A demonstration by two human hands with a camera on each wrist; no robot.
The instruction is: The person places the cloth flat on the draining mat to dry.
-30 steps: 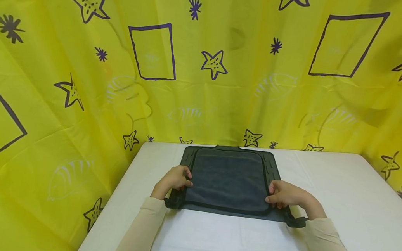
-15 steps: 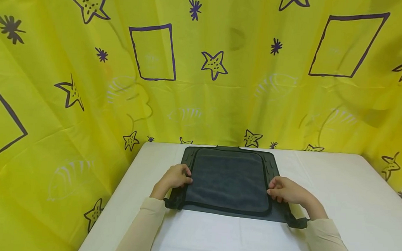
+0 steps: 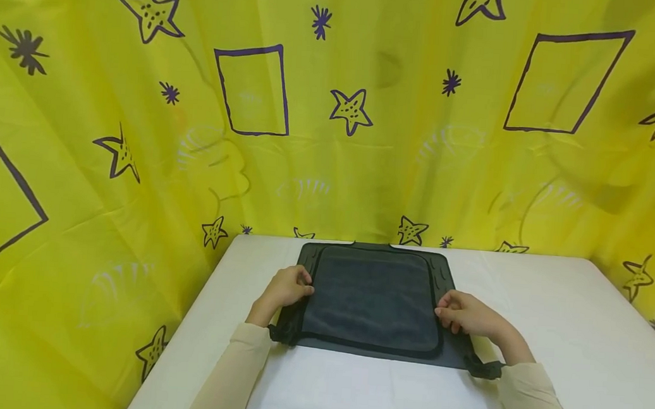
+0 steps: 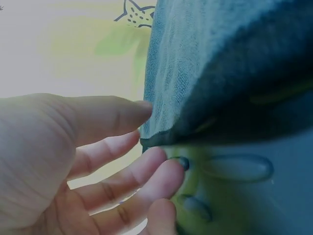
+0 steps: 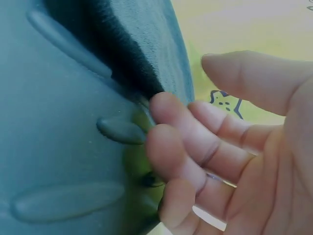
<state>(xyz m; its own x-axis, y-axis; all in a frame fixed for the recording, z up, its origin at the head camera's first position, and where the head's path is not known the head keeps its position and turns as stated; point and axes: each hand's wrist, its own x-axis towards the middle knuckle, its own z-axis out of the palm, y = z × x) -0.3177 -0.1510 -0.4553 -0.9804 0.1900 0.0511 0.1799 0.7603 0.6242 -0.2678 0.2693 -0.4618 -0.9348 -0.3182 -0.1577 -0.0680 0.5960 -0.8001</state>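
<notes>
A dark grey towel [image 3: 372, 299], its fabric weave showing in both wrist views, lies over a black plastic board [image 3: 441, 271] with raised oval bumps and a tab at its far edge. My left hand [image 3: 286, 285] is at the towel's left edge; in the left wrist view its thumb tip meets the cloth, and the loosely bent fingers reach beneath the corner. Along the right edge, my right hand [image 3: 465, 313] has bent fingers touching the cloth's side. A gap parts its thumb from the towel in the right wrist view.
The board stands on a table with a white cover [image 3: 531, 307], close to its far edge. A yellow curtain [image 3: 387, 170] printed with stars and frames hangs behind and around the table. Black straps [image 3: 484, 367] circle both wrists below the sleeves.
The whole head view has shifted slightly downward. Since the first frame my right hand has moved a little away from me along the towel's edge. My left hand stays nearly in place.
</notes>
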